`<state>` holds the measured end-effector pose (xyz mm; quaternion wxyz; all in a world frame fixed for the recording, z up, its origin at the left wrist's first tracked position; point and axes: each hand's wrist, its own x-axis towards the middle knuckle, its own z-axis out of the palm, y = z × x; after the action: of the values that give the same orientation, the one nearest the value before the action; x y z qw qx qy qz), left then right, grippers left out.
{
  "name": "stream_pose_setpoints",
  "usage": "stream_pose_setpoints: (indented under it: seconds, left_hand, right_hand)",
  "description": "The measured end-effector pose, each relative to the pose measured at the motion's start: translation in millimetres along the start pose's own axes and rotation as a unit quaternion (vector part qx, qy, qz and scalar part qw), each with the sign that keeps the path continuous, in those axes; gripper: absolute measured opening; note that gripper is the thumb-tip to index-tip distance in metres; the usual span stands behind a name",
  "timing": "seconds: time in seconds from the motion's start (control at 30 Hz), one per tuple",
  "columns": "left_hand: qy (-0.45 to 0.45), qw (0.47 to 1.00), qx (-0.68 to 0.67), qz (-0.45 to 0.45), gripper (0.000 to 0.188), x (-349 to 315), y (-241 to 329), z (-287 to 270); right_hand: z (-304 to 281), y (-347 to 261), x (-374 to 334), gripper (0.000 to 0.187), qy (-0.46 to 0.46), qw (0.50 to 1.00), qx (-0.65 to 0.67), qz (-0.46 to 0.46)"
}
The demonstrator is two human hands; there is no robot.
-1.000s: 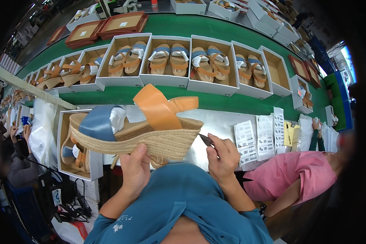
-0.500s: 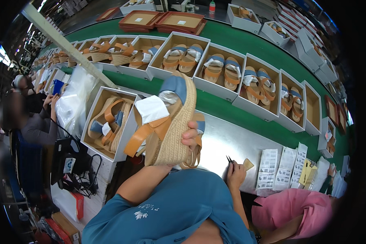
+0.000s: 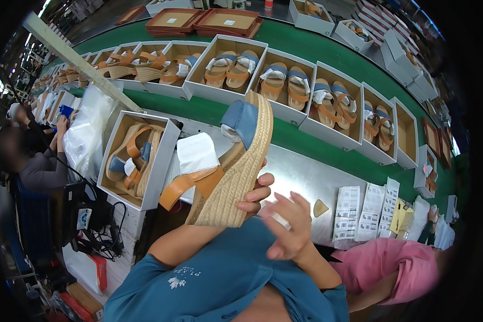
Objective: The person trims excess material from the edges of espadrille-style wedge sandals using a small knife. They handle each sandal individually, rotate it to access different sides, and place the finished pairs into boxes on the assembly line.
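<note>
My left hand (image 3: 257,194) is closed around the woven rope wedge of a sandal (image 3: 231,177), held up with its toe pointing away. The sandal has a blue toe band, a tan leather strap and white wrapping (image 3: 197,153) over the strap. Close to its heel is my right hand (image 3: 291,222), blurred by motion, its fingers apart. A small white patch shows among those fingers; what it is I cannot make out. Left of the held sandal stands an open white box (image 3: 169,142) with a matching pair of sandals (image 3: 139,161) inside.
Boxes of sandals (image 3: 284,88) line the green surface (image 3: 225,102) beyond the metal table (image 3: 300,166). A tan wedge-shaped piece (image 3: 320,208) and printed label sheets (image 3: 346,212) lie at right. A pink-sleeved person (image 3: 392,271) is near right; another person (image 3: 45,166) works at left.
My right hand has risen from the table toward the sandal; its dark pointed tool no longer shows. A second sandal behind the held one is out of sight. The view has shifted slightly.
</note>
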<state>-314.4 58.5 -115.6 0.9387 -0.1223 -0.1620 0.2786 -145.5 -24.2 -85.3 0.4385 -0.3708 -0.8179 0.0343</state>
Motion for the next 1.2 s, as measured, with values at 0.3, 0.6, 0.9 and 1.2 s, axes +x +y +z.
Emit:
stream_pose_setpoints:
  seconds: [0.3, 0.6, 0.9, 1.2]
  left_hand:
    - [0.155, 0.959, 0.235, 0.034, 0.057, -23, -10, -53]
    - [-0.039, 0.959, 0.056, -0.273, 0.073, -21, 15, -53]
    - [0.214, 0.932, 0.273, -0.107, 0.068, -48, 23, 4]
    - [0.289, 0.648, 0.701, 0.074, 0.062, 3, 35, 2]
  right_hand:
    - [-9, 13, 42, 0.073, -0.125, 0.983, -0.131, -0.032]
    - [-20, 34, 50, 0.054, 0.050, 0.995, 0.021, 0.082]
    - [6, 58, 41, 0.065, 0.029, 0.721, 0.523, 0.454]
    - [21, 55, -15, 0.057, -0.060, 0.744, 0.424, 0.513]
